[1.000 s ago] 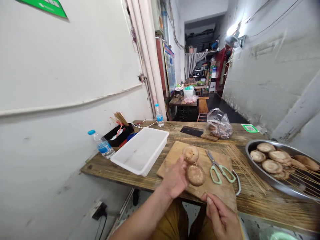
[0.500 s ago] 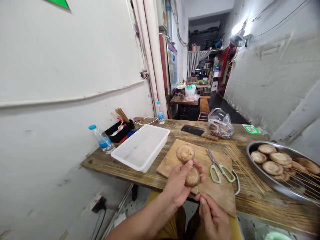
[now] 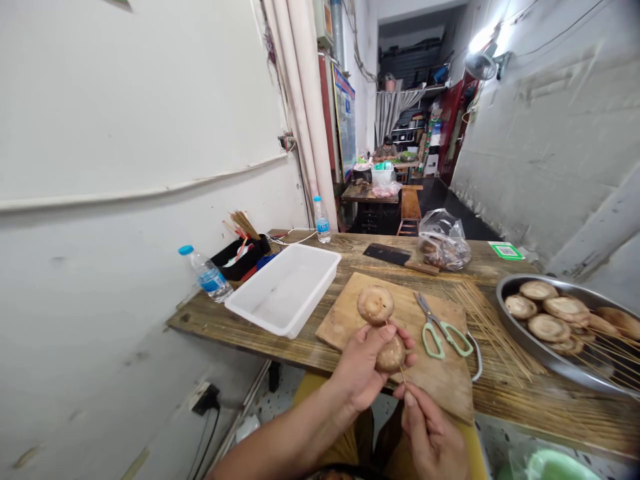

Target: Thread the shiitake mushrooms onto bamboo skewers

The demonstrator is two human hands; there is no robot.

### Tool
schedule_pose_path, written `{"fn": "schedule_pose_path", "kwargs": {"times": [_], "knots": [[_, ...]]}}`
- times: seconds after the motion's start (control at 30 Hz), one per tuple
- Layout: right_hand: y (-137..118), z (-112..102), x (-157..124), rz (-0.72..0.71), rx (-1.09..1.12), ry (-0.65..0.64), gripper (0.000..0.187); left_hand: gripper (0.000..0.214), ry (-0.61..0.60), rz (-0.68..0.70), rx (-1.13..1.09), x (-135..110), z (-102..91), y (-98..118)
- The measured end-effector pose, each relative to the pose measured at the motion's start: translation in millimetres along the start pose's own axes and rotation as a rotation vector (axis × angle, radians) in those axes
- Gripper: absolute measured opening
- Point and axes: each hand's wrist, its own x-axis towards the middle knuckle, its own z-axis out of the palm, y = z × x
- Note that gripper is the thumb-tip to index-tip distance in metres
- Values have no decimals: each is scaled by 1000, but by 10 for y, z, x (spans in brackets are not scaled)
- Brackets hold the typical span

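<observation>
My left hand (image 3: 361, 365) is closed round a brown mushroom (image 3: 391, 355) held just above the near edge of the wooden cutting board (image 3: 440, 377). A thin bamboo skewer (image 3: 401, 373) runs through that mushroom and up into a second mushroom (image 3: 375, 305) at its far end. My right hand (image 3: 431, 435) pinches the skewer's near end below the board's edge.
Green-handled scissors (image 3: 443, 333) lie on the board. A white plastic tray (image 3: 284, 288) stands to the left, loose skewers (image 3: 493, 330) and a metal pan of skewered mushrooms (image 3: 560, 320) to the right. A cleaver (image 3: 395, 257), a bagged bundle (image 3: 443, 243) and two water bottles (image 3: 207, 275) sit farther back.
My left hand closed round the nearer mushroom and lifted it off the board. Both mushrooms on the skewer rose slightly, and my right hand moved up along the skewer's near end.
</observation>
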Motion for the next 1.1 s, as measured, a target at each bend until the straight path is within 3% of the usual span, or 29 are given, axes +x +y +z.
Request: {"fn": "schedule_pose_path", "kwargs": {"times": [0.1, 0.27, 0.4, 0.5, 0.67, 1.1], "knots": [[-9, -52, 44, -9, -35, -71, 34, 18, -12, -64, 44, -23, 2, -47], [8, -79, 80, 20, -3, -110, 33, 29, -55, -42, 60, -11, -48, -48], [11, -75, 58, 88, 64, -212, 34, 44, 50, 126, 42, 94, -98, 132], [1, -67, 37, 132, 88, -259, 34, 35, 32, 222, 23, 163, -98, 285], [22, -65, 24, 121, 100, -303, 32, 22, -6, 219, 12, 178, -82, 379], [212, -69, 2, -72, 4, -170, 25, 16, 18, 250, 17, 129, -20, 358]]}}
